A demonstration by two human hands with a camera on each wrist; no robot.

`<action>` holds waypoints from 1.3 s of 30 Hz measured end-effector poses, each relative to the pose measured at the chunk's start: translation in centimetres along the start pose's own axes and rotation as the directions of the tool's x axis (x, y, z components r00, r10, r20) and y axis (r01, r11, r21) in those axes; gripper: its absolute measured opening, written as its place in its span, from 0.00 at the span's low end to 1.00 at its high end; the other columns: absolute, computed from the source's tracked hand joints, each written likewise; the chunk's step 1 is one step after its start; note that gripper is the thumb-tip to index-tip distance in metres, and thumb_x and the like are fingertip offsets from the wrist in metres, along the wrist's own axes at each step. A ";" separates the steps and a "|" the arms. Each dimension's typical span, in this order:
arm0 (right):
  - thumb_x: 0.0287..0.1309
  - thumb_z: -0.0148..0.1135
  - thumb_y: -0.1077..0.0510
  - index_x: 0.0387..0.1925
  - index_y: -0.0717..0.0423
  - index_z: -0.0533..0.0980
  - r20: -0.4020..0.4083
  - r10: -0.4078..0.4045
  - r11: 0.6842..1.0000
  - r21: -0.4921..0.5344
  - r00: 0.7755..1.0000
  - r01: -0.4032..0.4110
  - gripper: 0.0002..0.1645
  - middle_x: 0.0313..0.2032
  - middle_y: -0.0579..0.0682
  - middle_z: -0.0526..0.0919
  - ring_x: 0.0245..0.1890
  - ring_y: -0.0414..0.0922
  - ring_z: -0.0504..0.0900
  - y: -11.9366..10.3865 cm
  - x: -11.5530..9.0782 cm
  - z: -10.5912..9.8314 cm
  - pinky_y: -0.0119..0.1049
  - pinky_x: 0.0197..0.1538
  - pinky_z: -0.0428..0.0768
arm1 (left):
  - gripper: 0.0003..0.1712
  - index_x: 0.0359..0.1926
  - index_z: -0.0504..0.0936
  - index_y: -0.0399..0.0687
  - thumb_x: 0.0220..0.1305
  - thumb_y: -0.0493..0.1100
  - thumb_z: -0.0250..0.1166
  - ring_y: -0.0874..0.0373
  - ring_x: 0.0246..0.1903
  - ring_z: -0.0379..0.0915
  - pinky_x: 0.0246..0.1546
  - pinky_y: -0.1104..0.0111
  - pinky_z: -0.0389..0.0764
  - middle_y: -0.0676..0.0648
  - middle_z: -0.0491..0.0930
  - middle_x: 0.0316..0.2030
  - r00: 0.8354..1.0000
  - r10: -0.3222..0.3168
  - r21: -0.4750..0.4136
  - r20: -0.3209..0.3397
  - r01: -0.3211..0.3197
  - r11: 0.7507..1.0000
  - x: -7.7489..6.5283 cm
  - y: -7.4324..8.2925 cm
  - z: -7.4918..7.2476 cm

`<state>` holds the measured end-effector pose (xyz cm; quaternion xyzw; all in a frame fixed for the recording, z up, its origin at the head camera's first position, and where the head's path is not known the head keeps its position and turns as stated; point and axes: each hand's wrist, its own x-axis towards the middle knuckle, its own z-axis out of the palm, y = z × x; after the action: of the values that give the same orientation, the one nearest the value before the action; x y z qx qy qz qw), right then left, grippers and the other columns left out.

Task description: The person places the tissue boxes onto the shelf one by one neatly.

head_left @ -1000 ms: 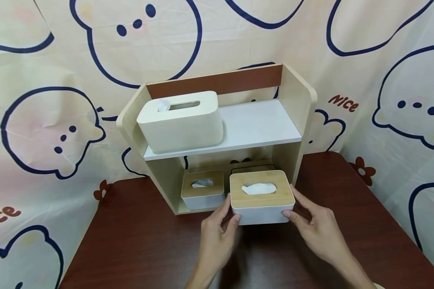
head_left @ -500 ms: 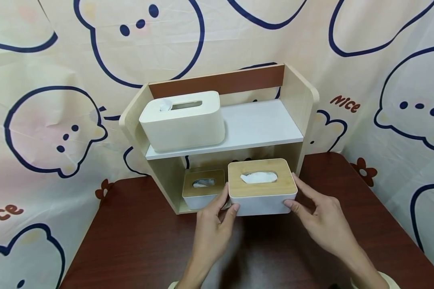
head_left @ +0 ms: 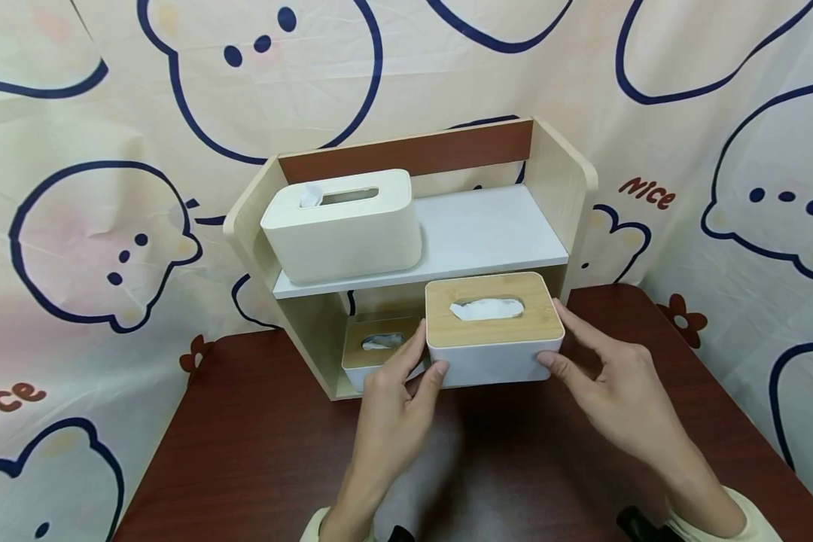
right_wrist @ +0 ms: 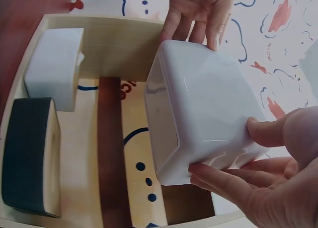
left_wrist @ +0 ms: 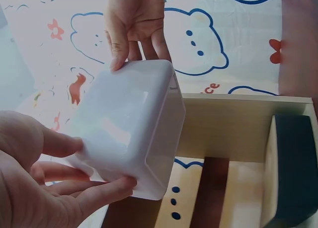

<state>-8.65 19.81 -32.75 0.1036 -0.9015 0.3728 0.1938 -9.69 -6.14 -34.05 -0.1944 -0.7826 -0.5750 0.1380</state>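
Observation:
A tissue box (head_left: 494, 364) with a white body and a wooden lid is held up in front of the rack's lower level, tissue showing in its oval slot. My left hand (head_left: 394, 410) grips its left end, thumb on the front face and fingers along the side. At the opposite end my right hand (head_left: 619, 388) holds it the same way. From below, the left wrist view shows the box's smooth white body (left_wrist: 119, 109), with the right hand (left_wrist: 136, 22) at its far end. The right wrist view shows the same body (right_wrist: 211, 99) between both hands.
A two-level wooden rack (head_left: 494, 229) stands against a bear-print cloth. A larger cream tissue box (head_left: 345, 237) sits on its upper shelf, left side. Below stands a smaller wood-lidded tissue box (head_left: 357, 361). A dark box (right_wrist: 27, 156) stands beside that one. The table (head_left: 257, 459) is dark brown.
Both hands have raised the tissue box from low in front of the lower level up towards the upper shelf's edge. It now hides the dark-rimmed box behind it.

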 end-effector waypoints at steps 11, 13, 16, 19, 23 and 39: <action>0.67 0.76 0.53 0.79 0.51 0.70 -0.035 -0.021 0.999 -0.038 0.999 0.020 0.43 0.23 0.48 0.80 0.09 0.35 0.53 -1.4 1.3 -2.1 0.33 0.13 0.60 | 0.35 0.79 0.67 0.44 0.76 0.34 0.66 0.60 0.70 0.75 0.55 0.67 0.85 0.48 0.73 0.75 1.000 0.020 0.053 0.017 -0.021 0.998 1.8 2.6 -1.0; 0.67 0.76 0.54 0.79 0.51 0.69 -0.042 -0.026 0.999 -0.042 0.999 0.025 0.43 0.24 0.49 0.80 0.09 0.37 0.53 -1.7 1.6 -2.4 0.33 0.12 0.60 | 0.35 0.79 0.67 0.44 0.76 0.34 0.66 0.59 0.69 0.76 0.56 0.66 0.85 0.48 0.74 0.75 0.999 0.029 0.054 0.019 -0.030 0.998 2.1 3.0 -1.1; 0.67 0.75 0.54 0.80 0.50 0.69 -0.046 -0.024 0.999 -0.044 0.999 0.022 0.43 0.26 0.52 0.81 0.08 0.39 0.54 -2.2 2.0 -3.0 0.33 0.12 0.60 | 0.35 0.79 0.68 0.46 0.76 0.34 0.66 0.58 0.67 0.78 0.57 0.65 0.85 0.48 0.74 0.74 0.999 0.043 0.056 0.019 -0.044 0.997 2.7 3.6 -1.3; 0.68 0.75 0.54 0.80 0.49 0.68 -0.056 -0.038 0.998 -0.043 0.998 0.036 0.43 0.27 0.55 0.82 0.07 0.39 0.54 -2.6 2.5 -3.4 0.34 0.12 0.59 | 0.35 0.79 0.68 0.47 0.76 0.34 0.66 0.57 0.66 0.80 0.57 0.64 0.85 0.47 0.76 0.73 0.998 0.059 0.053 0.012 -0.060 0.997 3.2 4.0 -1.5; 0.69 0.74 0.56 0.79 0.51 0.69 -0.067 -0.075 0.997 -0.025 0.995 0.073 0.41 0.48 0.66 0.90 0.11 0.40 0.61 -3.0 3.4 -3.9 0.32 0.13 0.59 | 0.34 0.79 0.69 0.48 0.76 0.35 0.66 0.57 0.64 0.82 0.56 0.63 0.86 0.46 0.78 0.71 0.996 0.086 0.072 -0.010 -0.086 0.994 3.9 4.5 -1.7; 0.71 0.71 0.60 0.81 0.43 0.66 -0.095 -0.086 0.994 0.067 0.992 0.092 0.42 0.71 0.61 0.79 0.61 0.67 0.86 -4.1 6.7 -4.8 0.38 0.51 0.82 | 0.33 0.79 0.69 0.47 0.77 0.38 0.66 0.54 0.67 0.80 0.60 0.59 0.85 0.44 0.78 0.71 0.995 0.093 0.125 -0.041 -0.087 0.988 7.4 5.6 -1.9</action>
<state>-12.08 20.06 -24.16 0.1332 -0.8724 0.3999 0.2475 -13.65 -5.40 -25.49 -0.2072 -0.8037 -0.5231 0.1936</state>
